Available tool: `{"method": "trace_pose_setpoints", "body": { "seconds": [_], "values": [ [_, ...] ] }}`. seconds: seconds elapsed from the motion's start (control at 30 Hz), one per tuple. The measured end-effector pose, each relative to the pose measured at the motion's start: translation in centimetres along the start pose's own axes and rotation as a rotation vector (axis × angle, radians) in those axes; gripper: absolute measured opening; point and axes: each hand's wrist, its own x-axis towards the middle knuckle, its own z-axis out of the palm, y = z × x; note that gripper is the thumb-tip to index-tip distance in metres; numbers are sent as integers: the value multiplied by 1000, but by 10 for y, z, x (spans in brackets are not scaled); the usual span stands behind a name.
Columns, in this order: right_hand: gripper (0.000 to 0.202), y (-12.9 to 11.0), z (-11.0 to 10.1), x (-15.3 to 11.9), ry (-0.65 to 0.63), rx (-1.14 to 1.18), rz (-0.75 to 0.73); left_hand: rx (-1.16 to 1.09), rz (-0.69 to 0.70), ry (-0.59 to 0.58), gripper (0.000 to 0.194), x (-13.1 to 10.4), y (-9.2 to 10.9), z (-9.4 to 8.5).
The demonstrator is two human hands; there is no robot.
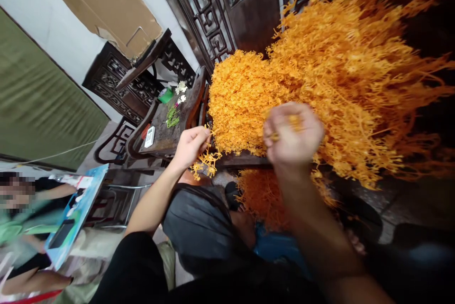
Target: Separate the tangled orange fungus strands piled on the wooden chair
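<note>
My left hand (192,146) is closed, its thumb and fingers pinching an orange plastic sprig (206,164) that hangs down with small branching tips. Blurred by motion, my right hand (294,135) is curled in front of the big orange pile. Small yellow-orange bits (294,123) show at its fingers, too smeared to name exactly. Behind both hands a thick heap of orange branching plastic sprigs (245,100) lies stacked on dark carved wooden furniture. To the right, a looser, larger heap (341,67) spreads with long stems pointing right.
More orange sprigs (263,199) lie low beside a blue item (277,244) near my legs. A wooden side table (159,138) carries a white remote (150,136), green tape (165,95) and small flowers (180,87). Another person sits at a blue table (83,207) at left.
</note>
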Motion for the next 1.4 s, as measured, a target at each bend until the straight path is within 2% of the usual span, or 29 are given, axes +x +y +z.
{"method": "trace_pose_setpoints", "body": {
  "seconds": [0.03,0.07,0.1,0.2,0.27,0.37,0.47,0.53,0.6,0.7,0.73,0.77,0.83,0.9,0.97,1.03,1.13,1.2,1.27,1.33,1.4],
  "values": [
    [20,-7,-3,2,85,50,10,-69,-1,33,48,1,0,0],
    [21,-13,-5,4,99,74,20,-127,-1,63,46,2,1,0],
    [21,-19,-7,5,46,65,33,-171,3,91,44,3,2,0],
    [15,-27,-4,-1,-329,-69,127,-238,39,155,39,5,8,3],
    [18,-20,2,-7,-546,-182,181,-253,72,183,38,5,12,6],
    [26,0,13,-16,-707,-313,220,-278,112,223,37,5,15,11],
    [31,21,22,-26,-820,-280,352,-321,129,242,40,4,16,15],
    [32,31,24,-31,-797,-164,457,-354,134,243,43,4,17,16],
    [35,39,22,-30,-594,-33,521,-404,142,280,45,4,19,13],
    [38,44,11,-18,-198,100,551,-491,215,430,42,6,22,0],
    [38,44,7,-13,-140,110,554,-510,242,481,41,7,22,-5],
    [38,44,4,-9,-135,98,552,-519,260,518,41,8,22,-9],
    [37,42,2,-7,-235,44,550,-514,260,537,41,10,21,-12],
    [35,41,4,-12,-352,18,566,-490,242,502,42,10,20,-10],
    [33,41,8,-18,-411,30,580,-467,250,465,43,9,19,-5],
    [38,41,9,-22,-475,52,592,-437,261,452,44,7,19,0],
    [45,40,7,-22,-637,65,624,-401,262,452,45,5,19,4],
    [49,36,8,-22,-720,-8,617,-389,259,434,45,4,17,4],
    [39,30,13,-25,-741,-142,488,-385,241,409,44,5,15,3],
    [24,20,20,-32,-748,-255,295,-401,198,402,45,7,12,1],
    [22,10,28,-39,-782,-304,146,-439,147,430,44,10,12,0]
  ]
}}
